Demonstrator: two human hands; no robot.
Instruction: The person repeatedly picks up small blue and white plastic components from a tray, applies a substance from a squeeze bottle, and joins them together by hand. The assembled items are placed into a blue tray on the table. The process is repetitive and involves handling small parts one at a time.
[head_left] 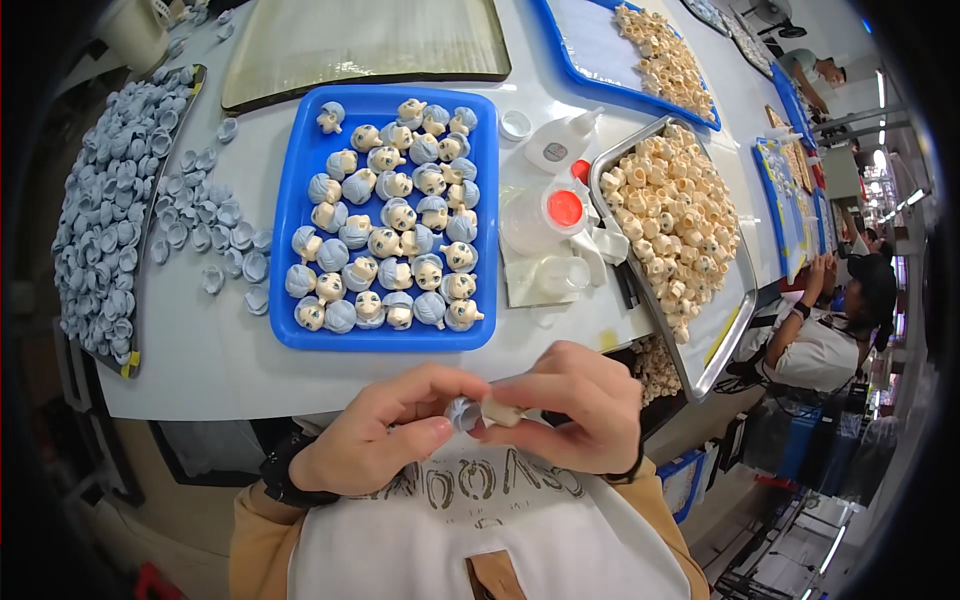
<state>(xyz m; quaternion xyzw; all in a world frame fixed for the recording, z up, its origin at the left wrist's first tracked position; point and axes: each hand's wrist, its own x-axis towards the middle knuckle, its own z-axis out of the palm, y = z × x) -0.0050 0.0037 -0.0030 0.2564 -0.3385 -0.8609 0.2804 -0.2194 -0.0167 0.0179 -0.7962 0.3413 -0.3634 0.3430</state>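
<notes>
My left hand [385, 430] pinches a small light-blue doll hair piece [462, 413] between thumb and fingers. Close against it, my right hand [575, 410] grips a cream doll head piece [502, 411]. The two parts meet, or nearly so, above my lap at the table's near edge; fingers hide part of both. Just beyond my hands lies a blue tray [385, 340] of doll heads [368, 308] with blue hair, set in loose rows.
Loose blue hair pieces [200, 212] heap up at the left. A metal tray [735, 330] of cream head pieces [670, 220] stands at the right, beside plastic bottles [535, 215]. Farther back are a flat tray [365, 55] and another blue tray [560, 50]. A person [830, 335] sits at the right.
</notes>
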